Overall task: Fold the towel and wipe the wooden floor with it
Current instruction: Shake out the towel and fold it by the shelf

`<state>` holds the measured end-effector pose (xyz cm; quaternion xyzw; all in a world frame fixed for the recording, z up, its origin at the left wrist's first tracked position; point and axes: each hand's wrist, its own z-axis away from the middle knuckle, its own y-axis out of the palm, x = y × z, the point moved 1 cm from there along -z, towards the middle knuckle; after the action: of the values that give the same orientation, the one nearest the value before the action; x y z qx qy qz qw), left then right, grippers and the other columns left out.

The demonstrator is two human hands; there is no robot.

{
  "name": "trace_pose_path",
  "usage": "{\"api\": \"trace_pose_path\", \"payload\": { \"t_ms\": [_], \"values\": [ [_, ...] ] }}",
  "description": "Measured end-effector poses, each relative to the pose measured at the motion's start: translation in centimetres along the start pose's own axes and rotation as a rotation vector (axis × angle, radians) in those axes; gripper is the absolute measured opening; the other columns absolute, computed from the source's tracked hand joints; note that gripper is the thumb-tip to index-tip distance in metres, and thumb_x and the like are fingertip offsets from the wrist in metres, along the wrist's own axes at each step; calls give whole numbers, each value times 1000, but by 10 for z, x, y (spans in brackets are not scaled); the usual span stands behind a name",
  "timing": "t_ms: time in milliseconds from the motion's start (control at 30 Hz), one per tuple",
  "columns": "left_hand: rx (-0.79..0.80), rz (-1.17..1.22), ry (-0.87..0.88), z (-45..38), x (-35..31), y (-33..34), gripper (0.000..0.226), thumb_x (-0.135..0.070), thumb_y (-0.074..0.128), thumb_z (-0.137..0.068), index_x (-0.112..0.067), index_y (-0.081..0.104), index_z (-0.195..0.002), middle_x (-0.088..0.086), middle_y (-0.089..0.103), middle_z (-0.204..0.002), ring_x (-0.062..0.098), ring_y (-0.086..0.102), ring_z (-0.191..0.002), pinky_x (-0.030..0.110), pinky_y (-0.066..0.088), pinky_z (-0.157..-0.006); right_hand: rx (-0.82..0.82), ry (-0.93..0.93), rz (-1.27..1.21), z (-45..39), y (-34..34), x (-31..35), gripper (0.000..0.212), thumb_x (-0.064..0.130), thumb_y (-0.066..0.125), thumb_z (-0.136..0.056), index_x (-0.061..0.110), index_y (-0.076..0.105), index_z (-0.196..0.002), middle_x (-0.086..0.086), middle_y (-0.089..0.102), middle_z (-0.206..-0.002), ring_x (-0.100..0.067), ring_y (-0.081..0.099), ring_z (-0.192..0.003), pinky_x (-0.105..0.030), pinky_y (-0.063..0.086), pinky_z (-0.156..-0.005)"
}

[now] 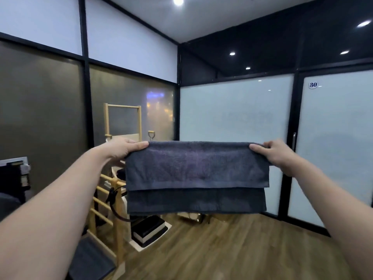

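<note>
A dark grey towel (195, 174) hangs in the air in front of me, folded over once so that a front layer ends a little above the back layer's lower edge. My left hand (123, 147) pinches its upper left corner and my right hand (276, 151) pinches its upper right corner, arms stretched out. The top edge is pulled taut and level between both hands. The wooden floor (232, 249) lies below, brown planks running toward the far wall.
A light wooden frame with rungs and a black strap (109, 201) stands at the left, with a black and white padded box (149, 229) at its foot. Frosted glass panels and a door with a handle (294, 138) close the room at the right.
</note>
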<state>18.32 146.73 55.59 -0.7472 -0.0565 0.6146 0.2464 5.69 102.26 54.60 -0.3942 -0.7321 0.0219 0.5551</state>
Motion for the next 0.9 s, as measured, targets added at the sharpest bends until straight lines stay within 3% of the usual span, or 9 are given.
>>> {"api": "trace_pose_path", "payload": {
  "t_ms": [133, 233, 333, 433, 500, 567, 633, 800, 900],
  "values": [
    [117, 103, -458, 2, 77, 84, 42, -42, 79, -82, -5, 70, -101, 10, 77, -85, 25, 71, -80, 32, 54, -60, 109, 451, -110, 22, 45, -63, 40, 25, 78, -87, -4, 61, -109, -16, 70, -88, -28, 67, -72, -33, 54, -59],
    [217, 142, -600, -2, 86, 137, 25, -27, 75, -89, -4, 69, -96, 8, 76, -79, 22, 71, -83, 33, 61, -69, 129, 599, -72, 31, 78, -88, 43, 16, 81, -84, -10, 61, -113, -24, 71, -100, -32, 68, -80, -39, 54, -69],
    [272, 208, -530, -20, 35, 169, 22, -18, 63, -98, 3, 65, -105, 12, 73, -100, 25, 68, -102, 35, 54, -96, 141, 509, -73, 17, 100, -60, 41, 16, 82, -83, -11, 63, -107, -27, 69, -105, -36, 69, -90, -41, 57, -72],
    [256, 180, -340, -31, -35, 187, 17, -11, 55, -102, 1, 59, -92, 12, 68, -96, 22, 67, -91, 32, 58, -83, 152, 314, -67, 1, 109, 3, 27, 13, 79, -85, 1, 56, -79, -18, 61, -69, -22, 57, -49, -21, 39, -41],
    [214, 117, -219, -34, -74, 192, 23, -11, 51, -104, -2, 58, -84, 11, 67, -87, 17, 69, -69, 28, 60, -65, 157, 205, -60, -5, 106, 45, 27, 12, 74, -88, 8, 53, -70, -12, 54, -59, -18, 49, -40, -17, 37, -38],
    [165, 65, -134, -30, -98, 189, 30, -12, 48, -106, -3, 58, -79, 9, 68, -67, 13, 65, -44, 24, 56, -46, 200, 139, -99, -5, 101, 76, 16, 10, 66, -91, 7, 57, -78, -14, 63, -72, -23, 60, -55, -25, 50, -50],
    [129, 40, -89, -26, -109, 179, 35, -15, 46, -107, -5, 58, -75, 5, 66, -52, 13, 63, -39, 24, 55, -43, 253, 100, -141, -1, 96, 94, 6, 8, 59, -93, 5, 59, -89, -15, 66, -83, -28, 64, -68, -32, 54, -61],
    [37, 57, -6, -24, -104, 159, 27, -7, 48, -103, 1, 62, -82, 16, 68, -79, 26, 69, -62, 35, 61, -57, 290, 1, -110, 9, 103, 114, 17, 9, 56, -94, -4, 68, -95, -21, 73, -89, -37, 72, -74, -48, 60, -77],
    [14, 70, 14, -22, -96, 147, 24, -8, 50, -102, -3, 64, -83, 13, 69, -74, 22, 67, -55, 31, 57, -43, 271, 4, -113, 17, 113, 122, 22, 10, 57, -93, -9, 69, -98, -29, 72, -99, -47, 72, -87, -60, 54, -88]
  ]
}}
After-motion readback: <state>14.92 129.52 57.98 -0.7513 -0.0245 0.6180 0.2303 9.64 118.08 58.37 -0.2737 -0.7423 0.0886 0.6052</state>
